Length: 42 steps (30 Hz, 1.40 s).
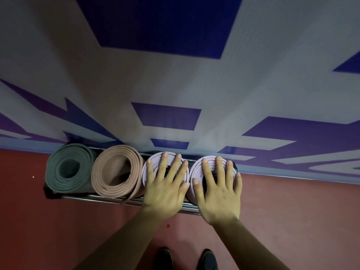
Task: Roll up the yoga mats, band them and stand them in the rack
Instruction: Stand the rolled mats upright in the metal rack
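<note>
Several rolled mats stand upright in a low metal rack (109,197) against the wall. From left to right they are a green mat (68,168), a tan mat (115,170) with a loose strap end hanging over the front rail, and two pale lilac mats. My left hand (165,188) lies flat with fingers spread on top of the first lilac mat (145,172). The other lilac mat (194,170) has my right hand (220,193) flat on its top in the same way. Any bands on the mats are hidden.
A white wall with blue and purple shapes (167,115) rises right behind the rack. The floor (58,230) is red-brown. My two dark shoes (187,258) stand just in front of the rack.
</note>
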### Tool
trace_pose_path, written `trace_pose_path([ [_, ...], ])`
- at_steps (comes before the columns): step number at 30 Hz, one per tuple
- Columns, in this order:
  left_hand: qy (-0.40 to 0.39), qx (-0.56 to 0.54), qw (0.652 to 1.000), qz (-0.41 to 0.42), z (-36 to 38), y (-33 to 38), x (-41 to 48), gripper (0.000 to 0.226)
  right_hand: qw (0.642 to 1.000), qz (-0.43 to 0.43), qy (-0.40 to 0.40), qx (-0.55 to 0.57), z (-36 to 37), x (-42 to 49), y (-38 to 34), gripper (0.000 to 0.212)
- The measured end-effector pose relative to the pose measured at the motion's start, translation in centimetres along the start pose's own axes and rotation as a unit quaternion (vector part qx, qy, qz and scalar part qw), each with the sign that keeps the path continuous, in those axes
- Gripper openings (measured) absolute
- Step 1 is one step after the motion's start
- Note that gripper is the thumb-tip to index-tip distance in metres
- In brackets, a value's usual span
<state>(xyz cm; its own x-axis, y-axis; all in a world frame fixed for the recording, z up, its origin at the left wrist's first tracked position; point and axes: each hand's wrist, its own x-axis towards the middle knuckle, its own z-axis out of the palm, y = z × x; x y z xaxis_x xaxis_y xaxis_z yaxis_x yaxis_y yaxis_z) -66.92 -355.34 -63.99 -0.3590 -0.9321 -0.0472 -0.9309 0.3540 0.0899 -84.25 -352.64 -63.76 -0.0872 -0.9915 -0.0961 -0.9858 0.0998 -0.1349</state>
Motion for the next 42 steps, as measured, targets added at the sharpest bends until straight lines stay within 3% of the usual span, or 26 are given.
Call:
trace_pose_path([
  [5, 0.019, -0.001, 0.999, 0.028, -0.5, -1.3, 1.5, 0.064, 1.0, 0.006, -0.001, -0.001, -0.1, 0.0, -0.4, 0.068],
  [17, -0.016, -0.004, 1.0, 0.001, 0.0, -0.7, 2.1, 0.065, 1.0, 0.0, -0.001, -0.003, -0.2, 0.1, -0.4, 0.068],
  [28, 0.0, -0.004, 1.0, 0.004, 0.2, -0.8, 2.6, 0.063, 1.0, 0.004, -0.011, 0.0, 0.1, 0.7, -0.4, 0.068],
  [42, -0.002, 0.018, 1.0, -0.016, 0.8, -0.8, -1.1, 0.065, 1.0, -0.006, -0.017, 0.001, 0.4, -0.5, -0.4, 0.067],
])
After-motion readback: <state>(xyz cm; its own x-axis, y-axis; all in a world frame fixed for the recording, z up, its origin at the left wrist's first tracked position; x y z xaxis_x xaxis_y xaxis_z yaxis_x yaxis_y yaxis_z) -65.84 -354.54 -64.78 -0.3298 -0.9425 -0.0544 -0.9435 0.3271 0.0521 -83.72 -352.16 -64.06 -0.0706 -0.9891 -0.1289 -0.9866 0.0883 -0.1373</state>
